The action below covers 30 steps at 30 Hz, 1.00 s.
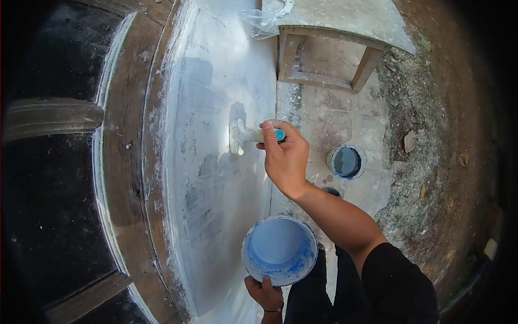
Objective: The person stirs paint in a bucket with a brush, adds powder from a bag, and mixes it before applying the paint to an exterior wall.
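Note:
My right hand (287,156) is closed round the handle of a paintbrush (250,135), whose turquoise end shows beside the fingers. The brush's pale, paint-covered head lies at the whitish wall (216,178), where its shadow falls just above. Lower down, my left hand (266,296) grips the near rim of a paint bucket (305,258), thumb over the edge. Light blue paint (278,240) fills part of the bucket, and blue smears coat its inner side. Grey and darker patches show through the thin white coat on the wall.
A second bucket (362,156) with dark liquid stands on the stained floor (345,119). Farther off is a wooden table (334,16) with a clear plastic bag (260,22) at its corner. Brown wooden framing (127,151) with dark panels borders the wall's left side.

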Motion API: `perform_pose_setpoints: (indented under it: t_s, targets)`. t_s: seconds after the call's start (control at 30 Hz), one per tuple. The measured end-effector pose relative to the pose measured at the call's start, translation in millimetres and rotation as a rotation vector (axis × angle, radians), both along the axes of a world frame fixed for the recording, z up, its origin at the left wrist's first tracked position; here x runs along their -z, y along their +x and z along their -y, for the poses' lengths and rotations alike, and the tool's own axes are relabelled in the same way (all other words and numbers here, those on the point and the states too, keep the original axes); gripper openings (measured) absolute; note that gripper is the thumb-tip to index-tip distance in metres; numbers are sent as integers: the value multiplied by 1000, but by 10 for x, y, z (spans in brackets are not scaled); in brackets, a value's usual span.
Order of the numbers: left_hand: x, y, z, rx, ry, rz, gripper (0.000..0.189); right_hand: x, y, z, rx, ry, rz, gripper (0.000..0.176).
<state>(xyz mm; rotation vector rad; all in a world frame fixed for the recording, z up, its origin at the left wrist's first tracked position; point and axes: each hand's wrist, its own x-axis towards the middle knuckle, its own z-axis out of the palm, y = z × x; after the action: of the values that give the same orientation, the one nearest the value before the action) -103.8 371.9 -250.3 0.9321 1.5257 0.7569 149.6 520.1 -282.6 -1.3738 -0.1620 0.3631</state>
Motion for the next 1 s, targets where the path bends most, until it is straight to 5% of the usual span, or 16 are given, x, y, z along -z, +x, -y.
perform_pose_setpoints:
  t_s: [0.17, 0.27, 0.4, 0.63, 0.77, 1.0]
  targets:
    - [-239, -37, 17, 40, -6, -16, 19, -451, 0, 328, 35, -36, 256, 14]
    - [-248, -19, -18, 38, 17, 12, 19, -649, 99, 793, 70, 236, -68, 20]
    - [-251, 82, -89, 63, 65, 36, 17, -613, 261, 1511, 116, 259, -188, 25]
    - [-98, 191, -298, 86, 103, 81, 14, -602, 136, 2137, -144, 223, -242, 22]
    - [-168, 317, -380, 133, 138, 41, 15, -684, 9, 2021, -459, -182, 257, 7]
    - [-98, 401, -416, 186, 273, 50, 15, -564, -321, 1523, -556, -354, 683, 7]
